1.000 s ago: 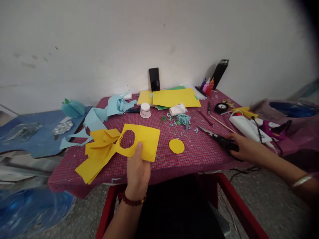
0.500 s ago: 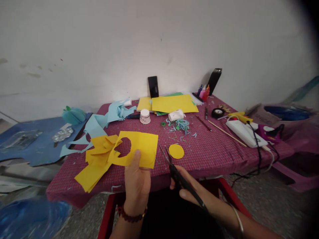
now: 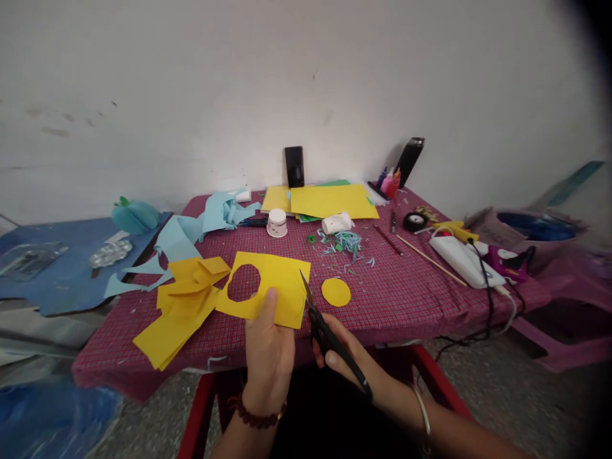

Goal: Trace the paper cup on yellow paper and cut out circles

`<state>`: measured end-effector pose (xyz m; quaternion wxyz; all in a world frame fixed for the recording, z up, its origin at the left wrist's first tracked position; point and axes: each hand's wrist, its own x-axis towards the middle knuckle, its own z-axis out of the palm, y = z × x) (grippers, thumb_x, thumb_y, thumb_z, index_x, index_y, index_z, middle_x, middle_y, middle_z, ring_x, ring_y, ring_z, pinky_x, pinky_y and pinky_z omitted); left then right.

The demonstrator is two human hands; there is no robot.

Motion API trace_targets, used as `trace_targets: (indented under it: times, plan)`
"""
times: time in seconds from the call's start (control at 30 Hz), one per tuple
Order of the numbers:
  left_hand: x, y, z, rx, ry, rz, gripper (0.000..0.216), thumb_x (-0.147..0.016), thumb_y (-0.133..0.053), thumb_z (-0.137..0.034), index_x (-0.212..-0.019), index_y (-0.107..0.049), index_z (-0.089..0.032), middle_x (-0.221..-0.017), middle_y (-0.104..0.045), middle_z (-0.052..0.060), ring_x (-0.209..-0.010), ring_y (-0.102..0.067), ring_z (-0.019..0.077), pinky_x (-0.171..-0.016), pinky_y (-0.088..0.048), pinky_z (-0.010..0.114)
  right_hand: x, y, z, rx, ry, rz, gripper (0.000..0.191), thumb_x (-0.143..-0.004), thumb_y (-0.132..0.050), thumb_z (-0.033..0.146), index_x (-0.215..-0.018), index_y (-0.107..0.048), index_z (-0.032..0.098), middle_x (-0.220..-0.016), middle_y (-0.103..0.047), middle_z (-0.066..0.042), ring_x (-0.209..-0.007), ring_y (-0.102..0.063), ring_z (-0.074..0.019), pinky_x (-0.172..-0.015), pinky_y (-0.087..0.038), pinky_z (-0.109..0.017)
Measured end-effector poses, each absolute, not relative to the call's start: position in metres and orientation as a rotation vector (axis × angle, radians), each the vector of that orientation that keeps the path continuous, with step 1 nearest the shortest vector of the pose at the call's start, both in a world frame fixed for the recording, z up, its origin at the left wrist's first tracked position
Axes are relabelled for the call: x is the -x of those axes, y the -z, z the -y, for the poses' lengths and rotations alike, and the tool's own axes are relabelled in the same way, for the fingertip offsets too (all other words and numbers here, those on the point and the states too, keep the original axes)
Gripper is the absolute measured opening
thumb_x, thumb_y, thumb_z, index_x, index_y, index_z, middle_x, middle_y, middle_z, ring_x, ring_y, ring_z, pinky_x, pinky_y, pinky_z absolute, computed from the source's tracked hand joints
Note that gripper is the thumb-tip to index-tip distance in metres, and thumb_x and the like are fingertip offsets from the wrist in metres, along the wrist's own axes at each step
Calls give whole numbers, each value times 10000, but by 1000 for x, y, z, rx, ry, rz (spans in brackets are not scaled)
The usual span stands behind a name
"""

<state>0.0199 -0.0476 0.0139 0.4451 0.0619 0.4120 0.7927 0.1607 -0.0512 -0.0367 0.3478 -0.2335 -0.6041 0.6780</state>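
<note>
My left hand (image 3: 270, 347) pinches a sheet of yellow paper (image 3: 282, 274) by its lower edge, thumb on top and fingers beneath. A round hole is cut through the sheet's left half, and a faint curved line shows near its right edge. My right hand (image 3: 351, 354) is closed around the handles of black-handled scissors (image 3: 329, 331). The blades lie against the paper's right edge. Just right of the scissors, a yellow paper circle (image 3: 336, 292) rests on the tablecloth. Folded yellow paper scraps (image 3: 184, 306) are heaped left of the sheet.
Light blue paper offcuts (image 3: 176, 242) lie at the left. Behind are a paper cup (image 3: 276, 223), a tipped cup (image 3: 337, 222), shredded paper (image 3: 349, 242), yellow sheets (image 3: 335, 201) and a phone (image 3: 294, 167). A wooden stick (image 3: 430, 258) and white power strip (image 3: 461, 258) are at the right.
The scissors have moved left, from beside the sheet onto its right edge. The yellow sheet has shifted slightly right, and its hole now shows clear of the scraps.
</note>
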Motion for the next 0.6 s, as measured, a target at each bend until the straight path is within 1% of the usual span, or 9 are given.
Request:
trace_targets:
  times: [0.07, 0.17, 0.27, 0.37, 0.6]
  plan:
    - [-20, -13, 47, -159, -1953, -1022, 190, -860, -594, -182, -1030, -670, -219, -1179, -690, 52, -1013, -671, 170, -917, -537, 292, -160, 38, 51, 615, -1746, 1563, 616, -823, -602, 591, -1289, -427, 228, -844, -503, -25, -705, -445, -158, -619, -368, -296]
    - [-21, -11, 47, -125, -1936, -1007, 221, -860, -593, -176, -1068, -655, -218, -1200, -678, 58, -1010, -671, 170, -910, -540, 296, -159, 39, 51, 625, -1722, 1551, 556, -830, -601, 574, -1243, -456, 231, -832, -499, -20, -674, -435, -149, -588, -359, -284]
    - [-21, -9, 46, -99, -1936, -968, 274, -854, -598, -167, -1121, -631, -222, -1251, -650, 62, -1061, -651, 177, -934, -530, 308, -159, 40, 51, 652, -1709, 1546, 518, -843, -593, 558, -1221, -467, 227, -814, -487, -8, -642, -419, -134, -568, -346, -270]
    - [-21, -8, 45, -88, -1946, -960, 300, -845, -606, -162, -1135, -624, -239, -1267, -641, 55, -1118, -626, 186, -958, -518, 313, -159, 38, 51, 681, -1712, 1544, 537, -831, -587, 588, -1206, -486, 217, -759, -470, 10, -604, -395, -124, -541, -323, -259]
    - [-18, -10, 46, -105, -1906, -985, 201, -848, -602, -178, -1039, -654, -216, -1168, -691, 62, -999, -676, 172, -909, -540, 303, -161, 40, 52, 686, -1710, 1524, 591, -789, -604, 637, -1194, -525, 214, -691, -456, 28, -516, -359, -97, -467, -286, -234]
